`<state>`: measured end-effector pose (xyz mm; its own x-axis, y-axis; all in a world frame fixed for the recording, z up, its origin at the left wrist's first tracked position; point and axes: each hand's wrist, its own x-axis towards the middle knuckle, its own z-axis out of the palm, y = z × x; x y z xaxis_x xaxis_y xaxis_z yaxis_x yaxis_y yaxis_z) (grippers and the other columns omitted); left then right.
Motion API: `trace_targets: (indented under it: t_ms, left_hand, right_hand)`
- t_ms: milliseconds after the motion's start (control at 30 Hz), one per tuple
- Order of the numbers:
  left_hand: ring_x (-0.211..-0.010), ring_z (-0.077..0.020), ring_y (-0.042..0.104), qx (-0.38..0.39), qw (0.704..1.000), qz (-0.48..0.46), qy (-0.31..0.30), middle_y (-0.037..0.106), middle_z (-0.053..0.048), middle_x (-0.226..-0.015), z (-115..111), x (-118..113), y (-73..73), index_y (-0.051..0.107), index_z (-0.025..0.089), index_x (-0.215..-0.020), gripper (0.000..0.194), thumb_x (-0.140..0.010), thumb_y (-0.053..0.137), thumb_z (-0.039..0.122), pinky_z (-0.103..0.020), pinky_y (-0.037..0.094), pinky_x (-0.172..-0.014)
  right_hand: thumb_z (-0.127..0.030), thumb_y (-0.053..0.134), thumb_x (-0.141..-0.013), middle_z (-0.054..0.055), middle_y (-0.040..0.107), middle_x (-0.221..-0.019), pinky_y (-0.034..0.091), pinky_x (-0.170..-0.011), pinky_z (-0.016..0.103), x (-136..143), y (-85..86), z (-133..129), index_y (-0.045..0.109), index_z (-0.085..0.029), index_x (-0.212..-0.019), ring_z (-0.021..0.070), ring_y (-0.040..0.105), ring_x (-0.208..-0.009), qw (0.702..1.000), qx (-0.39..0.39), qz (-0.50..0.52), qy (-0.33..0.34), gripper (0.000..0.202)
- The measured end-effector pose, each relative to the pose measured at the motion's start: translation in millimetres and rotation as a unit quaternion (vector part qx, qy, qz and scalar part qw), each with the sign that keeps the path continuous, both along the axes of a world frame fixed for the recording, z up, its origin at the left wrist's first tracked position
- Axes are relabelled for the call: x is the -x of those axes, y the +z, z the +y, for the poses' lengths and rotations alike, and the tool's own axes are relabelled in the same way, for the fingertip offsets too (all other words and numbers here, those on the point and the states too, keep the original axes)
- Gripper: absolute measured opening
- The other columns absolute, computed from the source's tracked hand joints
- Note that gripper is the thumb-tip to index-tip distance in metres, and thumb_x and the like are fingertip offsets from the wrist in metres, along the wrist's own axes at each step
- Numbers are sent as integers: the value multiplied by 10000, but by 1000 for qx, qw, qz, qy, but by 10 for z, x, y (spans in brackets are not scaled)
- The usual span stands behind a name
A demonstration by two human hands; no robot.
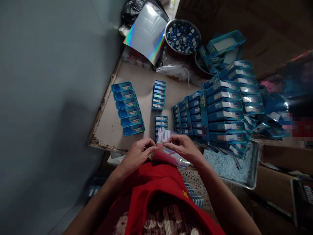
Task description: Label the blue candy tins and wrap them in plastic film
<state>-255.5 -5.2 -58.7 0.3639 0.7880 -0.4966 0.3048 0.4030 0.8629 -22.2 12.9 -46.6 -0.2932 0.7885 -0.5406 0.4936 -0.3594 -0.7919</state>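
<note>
As the head view shows, your left hand (137,155) and right hand (183,147) pinch a glossy sticker sheet (164,136) between fingertips, at the board's (137,78) six-o'clock edge. Judge it light, limp and slippery; grip its edges. It lies at twelve o'clock from both hands.

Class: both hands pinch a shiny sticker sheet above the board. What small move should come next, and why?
Probably peel one sticker free: the left hand and right hand pinch the sticker sheet together, with the row of blue boxes lying just ahead.
</note>
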Motion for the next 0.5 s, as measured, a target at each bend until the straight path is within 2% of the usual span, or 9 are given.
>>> trace_targets:
  t_ms: [67,133,267,367,433,500]
  left_hand:
    - [-824,-180,632,21,999,-26,15,696,-12,-859,-13,95,98,702,191,-892,139,-876,677,327,-267,489,-730]
    - [-854,-187,650,45,996,-53,48,703,-23,-913,6,220,207,708,197,-969,177,-876,683,345,-278,507,-749]
    - [-804,-153,628,65,988,-87,106,680,-32,-950,225,559,380,673,190,-1024,270,-865,704,406,-266,505,-716]
    - [-755,-139,609,38,987,-112,109,652,-4,-861,557,898,427,581,207,-1080,383,-793,778,366,-265,503,-696]
    - [-711,-135,596,12,986,-111,122,625,36,-779,815,1140,420,496,235,-1148,548,-723,833,309,-268,502,-681]
    - [-703,-131,588,-11,985,-103,135,607,49,-753,1068,1354,390,476,232,-1144,595,-686,854,282,-273,506,-688]
  right_hand:
    - [-473,715,-852,-8,566,-644,355,-534,238,79,127,50,693,-178,-737,125,477,-606,1000,-5,-1,1,317]
    - [-502,748,-820,-9,564,-631,370,-503,237,201,271,149,703,-179,-745,125,487,-575,1000,10,18,-9,335]
    - [-544,797,-746,-21,536,-591,334,-438,240,580,502,502,710,-171,-723,114,463,-496,997,29,68,-20,384]
    - [-519,796,-728,-46,459,-537,270,-446,235,904,536,847,709,-160,-682,88,383,-486,996,-19,87,-5,372]
    - [-500,788,-720,-49,455,-537,249,-465,241,1097,488,1077,711,-154,-676,81,352,-501,994,-38,99,6,357]
    - [-492,784,-698,-50,462,-531,252,-477,248,1265,405,1291,715,-151,-680,83,340,-503,995,-42,91,4,348]
